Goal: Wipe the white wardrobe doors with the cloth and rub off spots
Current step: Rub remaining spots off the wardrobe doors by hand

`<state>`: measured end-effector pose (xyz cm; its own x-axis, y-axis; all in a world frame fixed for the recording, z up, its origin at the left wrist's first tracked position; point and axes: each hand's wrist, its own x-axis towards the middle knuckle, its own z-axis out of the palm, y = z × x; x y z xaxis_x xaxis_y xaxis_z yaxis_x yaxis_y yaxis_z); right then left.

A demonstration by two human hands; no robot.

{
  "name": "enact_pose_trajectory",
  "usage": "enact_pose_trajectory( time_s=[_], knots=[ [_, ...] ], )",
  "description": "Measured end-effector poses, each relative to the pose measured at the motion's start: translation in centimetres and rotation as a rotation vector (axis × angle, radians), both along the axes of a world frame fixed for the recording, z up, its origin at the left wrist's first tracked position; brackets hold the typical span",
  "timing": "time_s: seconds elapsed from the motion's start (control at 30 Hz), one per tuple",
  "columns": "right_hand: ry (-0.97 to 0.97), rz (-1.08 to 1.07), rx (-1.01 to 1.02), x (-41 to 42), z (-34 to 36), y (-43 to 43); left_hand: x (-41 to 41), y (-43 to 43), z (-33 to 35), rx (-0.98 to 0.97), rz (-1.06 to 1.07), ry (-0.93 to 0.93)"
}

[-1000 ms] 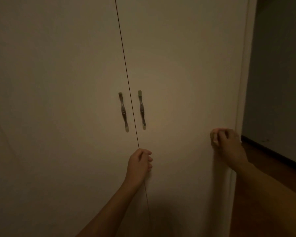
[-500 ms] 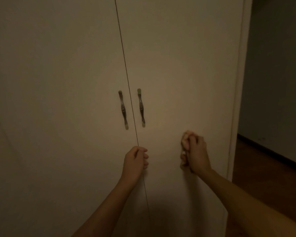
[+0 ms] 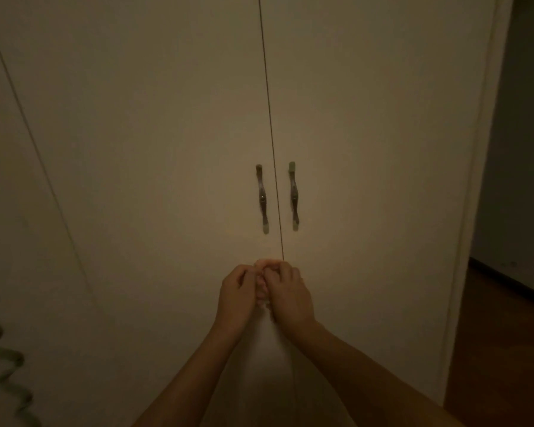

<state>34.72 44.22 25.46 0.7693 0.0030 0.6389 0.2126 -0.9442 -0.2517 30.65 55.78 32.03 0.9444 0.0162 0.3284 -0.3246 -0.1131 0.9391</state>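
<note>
Two hands meet in front of a white wardrobe, seen from the head camera in dim, yellowish light. The left hand point(image 3: 238, 291) and the right hand point(image 3: 287, 294) are knuckle to knuckle, both with fingers curled inward. A small pale cloth point(image 3: 263, 263) is bunched between the fingertips. It shows as a lump just above the knuckles, against the wardrobe front.

The right hand's fingers are clenched round the cloth. The left hand's fingers curl in against the cloth from the other side. The dim light does not show whether they grasp it or only touch it.

The vertical seam point(image 3: 270, 118) between the left door point(image 3: 151, 149) and the right door point(image 3: 367, 149) runs straight up from the fingers. Above the fingers, one on each side of the seam, hang two slim metal pulls: the left handle point(image 3: 262, 198) and the right handle point(image 3: 293, 195). Both are upright and apart from the hands.

A second seam point(image 3: 28, 124) slants across the panels far to the left of the fingers. Low and far left of the fingers lies a blurred, greenish coiled thing point(image 3: 7, 380), too unclear to identify. To the right of the fingers, past the wardrobe's edge, are a wooden floor point(image 3: 506, 349) and a dark wall point(image 3: 524, 149).
</note>
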Motion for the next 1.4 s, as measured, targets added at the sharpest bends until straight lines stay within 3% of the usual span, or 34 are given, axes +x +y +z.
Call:
enact_pose_trajectory(
  time_s=[0.1,0.2,0.47,0.57,0.77,0.97,1.27,1.4],
  knots=[
    [0.016,0.094,0.060,0.4,-0.2,2.5,0.2,0.9,0.0,-0.033,0.020,0.022],
    [0.151,0.212,0.148,0.9,-0.7,3.8,0.2,1.1,-0.2,-0.038,0.035,0.032],
    [0.149,0.151,-0.417,1.0,-0.2,1.2,0.5,0.2,-0.6,-0.056,0.019,0.037],
    [0.098,0.081,-0.478,-0.2,0.5,-2.3,0.6,-1.7,-0.7,-0.067,-0.028,0.042],
    [-0.028,-0.053,-0.382,-2.1,1.7,-9.9,0.6,-7.3,-0.9,-0.010,-0.103,0.013],
    [0.143,-0.240,-0.341,-3.1,2.0,-18.4,-0.1,-13.1,-0.8,-0.017,-0.204,0.036],
    [0.183,-0.434,0.058,-5.1,1.6,-28.4,-1.2,-20.0,-0.5,0.008,-0.313,0.021],
    [0.211,-0.487,0.136,-5.4,1.3,-31.2,-1.1,-21.8,-0.9,0.015,-0.337,0.033]
  ],
)
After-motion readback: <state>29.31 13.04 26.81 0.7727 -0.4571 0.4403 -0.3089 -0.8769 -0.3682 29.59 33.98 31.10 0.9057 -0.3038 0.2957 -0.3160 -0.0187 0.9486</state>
